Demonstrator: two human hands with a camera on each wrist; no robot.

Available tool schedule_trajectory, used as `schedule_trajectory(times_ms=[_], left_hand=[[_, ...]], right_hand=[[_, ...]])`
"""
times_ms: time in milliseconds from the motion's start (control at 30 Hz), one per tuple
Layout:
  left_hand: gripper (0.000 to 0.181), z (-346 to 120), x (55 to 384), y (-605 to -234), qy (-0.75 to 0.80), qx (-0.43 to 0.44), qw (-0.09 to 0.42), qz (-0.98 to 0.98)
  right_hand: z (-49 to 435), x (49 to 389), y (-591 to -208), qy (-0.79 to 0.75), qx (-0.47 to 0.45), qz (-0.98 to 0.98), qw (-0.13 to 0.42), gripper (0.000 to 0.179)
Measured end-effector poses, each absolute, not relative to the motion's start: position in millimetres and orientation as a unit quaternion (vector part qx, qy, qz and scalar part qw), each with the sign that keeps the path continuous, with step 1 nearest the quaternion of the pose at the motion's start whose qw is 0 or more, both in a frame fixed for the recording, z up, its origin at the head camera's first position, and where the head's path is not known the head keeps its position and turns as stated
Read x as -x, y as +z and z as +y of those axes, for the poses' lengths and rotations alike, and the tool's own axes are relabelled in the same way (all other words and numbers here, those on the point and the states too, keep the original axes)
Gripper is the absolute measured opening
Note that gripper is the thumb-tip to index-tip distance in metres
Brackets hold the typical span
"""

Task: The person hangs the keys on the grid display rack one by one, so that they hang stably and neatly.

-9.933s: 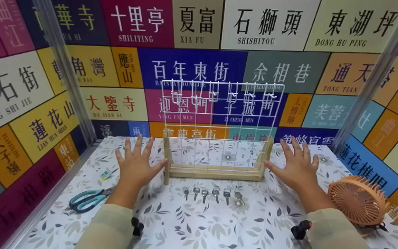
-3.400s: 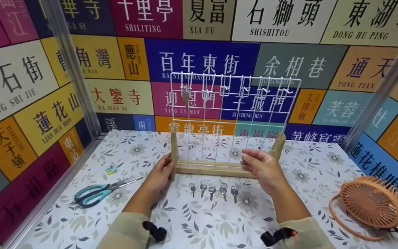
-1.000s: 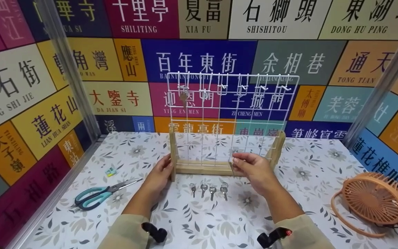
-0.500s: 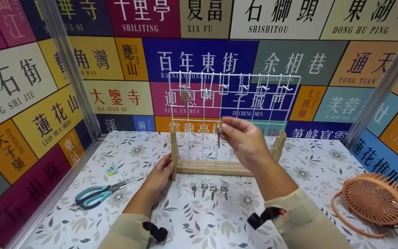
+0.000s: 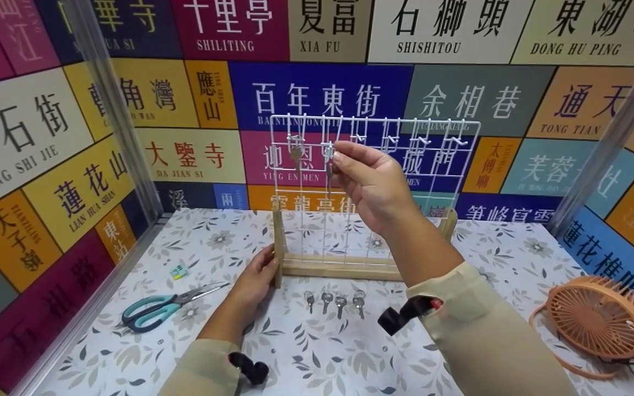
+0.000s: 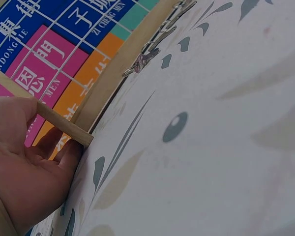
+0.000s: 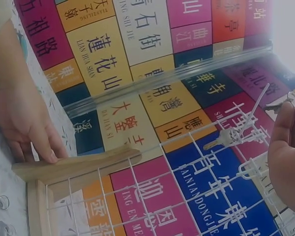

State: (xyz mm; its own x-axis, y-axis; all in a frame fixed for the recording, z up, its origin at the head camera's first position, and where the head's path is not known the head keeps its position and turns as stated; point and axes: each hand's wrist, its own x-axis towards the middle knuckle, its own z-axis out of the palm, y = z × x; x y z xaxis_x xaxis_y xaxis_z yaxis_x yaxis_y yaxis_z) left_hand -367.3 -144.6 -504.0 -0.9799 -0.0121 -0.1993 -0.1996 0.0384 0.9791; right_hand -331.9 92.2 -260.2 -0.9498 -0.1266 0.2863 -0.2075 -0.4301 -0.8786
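A white wire grid rack (image 5: pixel 344 269) on a wooden stand faces me in the head view, hooks lined up along its top. One key (image 5: pixel 295 155) hangs from the leftmost hook. My right hand (image 5: pixel 375 184) pinches another key (image 5: pixel 328 179) at its top end, right at the second hook from the left, its blade pointing down. Low at the rack's left side, my left hand (image 5: pixel 255 278) grips the wooden upright (image 6: pixel 64 123), with thumb and fingers on either side in the left wrist view. Several keys (image 5: pixel 340 305) with rings lie in a row before the rack.
Scissors (image 5: pixel 154 314) with teal handles lie left of my left arm, near a small green-and-yellow piece (image 5: pixel 179 271). At the right stands an orange fan (image 5: pixel 597 319). Walls with printed signs enclose the patterned table (image 5: pixel 317 357).
One key came to hang on the leftmost hook. My right hand then took another key from the row's right end and raised it leftward to the second hook. The left hand stays on the upright.
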Motion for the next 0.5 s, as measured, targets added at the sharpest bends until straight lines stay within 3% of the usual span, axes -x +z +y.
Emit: schedule_trajectory(times_ms=[233, 500], left_hand=[[0.047, -143.9, 366.7, -505.2, 0.693, 0.069, 0.066, 0.715], [0.046, -143.6, 367.7, -505.5, 0.691, 0.071, 0.068, 0.716]], right_hand=[[88.1, 341.9, -261.6, 0.839, -0.130, -0.526, 0.041, 0.019], [93.4, 348.1, -272.5, 0.844, -0.124, -0.521, 0.037, 0.024]])
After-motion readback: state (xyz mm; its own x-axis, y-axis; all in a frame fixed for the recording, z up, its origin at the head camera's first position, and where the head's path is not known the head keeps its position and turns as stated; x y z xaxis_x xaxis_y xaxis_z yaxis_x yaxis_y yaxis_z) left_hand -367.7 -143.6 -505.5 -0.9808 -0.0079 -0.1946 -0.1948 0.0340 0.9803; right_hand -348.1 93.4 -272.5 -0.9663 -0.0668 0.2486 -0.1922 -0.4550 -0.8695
